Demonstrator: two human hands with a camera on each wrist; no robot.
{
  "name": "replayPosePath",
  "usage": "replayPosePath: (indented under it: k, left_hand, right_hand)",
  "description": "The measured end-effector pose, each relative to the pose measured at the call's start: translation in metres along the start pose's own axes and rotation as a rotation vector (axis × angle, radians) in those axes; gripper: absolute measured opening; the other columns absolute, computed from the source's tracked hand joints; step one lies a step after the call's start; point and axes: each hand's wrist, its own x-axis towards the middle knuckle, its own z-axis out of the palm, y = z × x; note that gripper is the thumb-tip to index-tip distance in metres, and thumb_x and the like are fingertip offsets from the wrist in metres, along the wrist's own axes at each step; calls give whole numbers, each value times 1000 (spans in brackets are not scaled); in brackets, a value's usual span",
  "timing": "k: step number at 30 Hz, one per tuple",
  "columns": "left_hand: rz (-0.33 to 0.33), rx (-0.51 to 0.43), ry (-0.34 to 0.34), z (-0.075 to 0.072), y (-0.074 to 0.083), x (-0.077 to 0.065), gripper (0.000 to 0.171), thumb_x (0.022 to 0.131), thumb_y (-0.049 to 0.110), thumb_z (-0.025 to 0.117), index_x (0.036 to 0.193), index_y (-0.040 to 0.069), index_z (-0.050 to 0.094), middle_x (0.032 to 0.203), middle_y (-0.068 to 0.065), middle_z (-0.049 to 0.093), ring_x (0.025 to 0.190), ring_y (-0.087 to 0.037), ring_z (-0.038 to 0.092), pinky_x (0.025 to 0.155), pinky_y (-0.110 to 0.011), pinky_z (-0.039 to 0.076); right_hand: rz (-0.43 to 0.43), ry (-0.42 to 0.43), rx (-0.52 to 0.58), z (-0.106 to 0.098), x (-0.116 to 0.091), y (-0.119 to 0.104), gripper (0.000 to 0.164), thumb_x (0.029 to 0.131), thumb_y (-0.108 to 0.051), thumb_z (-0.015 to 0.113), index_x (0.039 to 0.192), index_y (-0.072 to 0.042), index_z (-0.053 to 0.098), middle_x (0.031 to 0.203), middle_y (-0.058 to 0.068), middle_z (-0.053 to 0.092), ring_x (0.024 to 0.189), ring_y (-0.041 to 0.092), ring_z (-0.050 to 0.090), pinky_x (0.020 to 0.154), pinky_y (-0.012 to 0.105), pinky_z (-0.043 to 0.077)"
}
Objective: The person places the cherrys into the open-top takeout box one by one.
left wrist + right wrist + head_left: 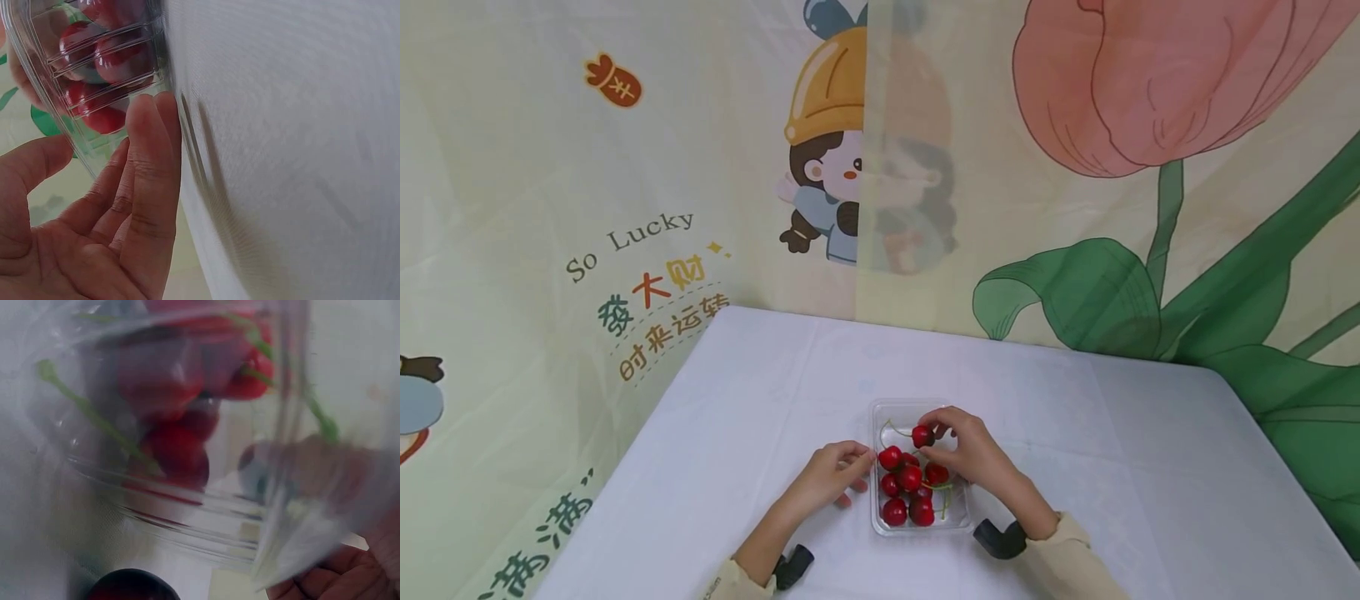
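Note:
A clear plastic box (pixel 880 527) on the table holds several red cherries (pixel 910 477), some with green stems. Over the far part of the box, my right hand (pixel 973 450) pinches a cherry (pixel 922 436) between thumb and fingers. My left hand (pixel 829 477) is at the box's left side. The left wrist view shows its fingers (pixel 150 144) nearly straight, tips right at the lower wall, and the thumb near the rim. In the right wrist view the box wall blurs the cherries (pixel 175 456), and part of my right hand (pixel 340 572) shows at the lower right.
A white cloth covers the table (pixel 775 375). Behind it hangs a printed curtain (pixel 730 167) with a large tulip, a cartoon figure and lettering. Black bands (pixel 1000 540) sit on both wrists. A dark red round thing (pixel 131 589) shows at the right wrist view's bottom edge.

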Motion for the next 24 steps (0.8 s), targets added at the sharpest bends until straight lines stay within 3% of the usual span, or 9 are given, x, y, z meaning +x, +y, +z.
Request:
replayPosePath:
  k: [6, 10, 13, 24]
  left_hand:
    - [-2, 4, 0, 0, 1, -1, 39, 99, 30, 57, 117, -4, 61, 96, -9, 69, 75, -20, 68, 55, -32, 57]
    - [-5, 5, -1, 0, 1, -2, 39, 99, 31, 57, 117, -3, 61, 95, -8, 69, 75, -19, 68, 54, -32, 57]
    - [-9, 8, -4, 0, 3, -1, 39, 99, 31, 57, 118, -3, 61, 94, -8, 69, 75, -20, 67, 54, -32, 57]
    - [-31, -8, 0, 2, 4, -1, 39, 99, 31, 57, 116, -4, 62, 92, -7, 69, 74, -20, 68, 53, -32, 57]
  right_hand:
    - [23, -20, -113, 5, 3, -5, 28, 79, -8, 80, 103, -10, 68, 93, -1, 68, 87, 22, 60, 84, 39, 49]
    - [43, -3, -223, 9, 3, -8, 28, 77, -12, 83, 102, -10, 70, 93, 0, 70, 88, 20, 61, 77, 36, 34]
    - [42, 7, -284, 12, 2, -6, 29, 76, -13, 84, 101, -11, 70, 94, 0, 70, 88, 19, 60, 75, 35, 30]
    - [56, -9, -390, 16, 2, -4, 31, 75, -14, 84, 104, -10, 72, 99, 4, 71, 95, 22, 61, 76, 39, 33]
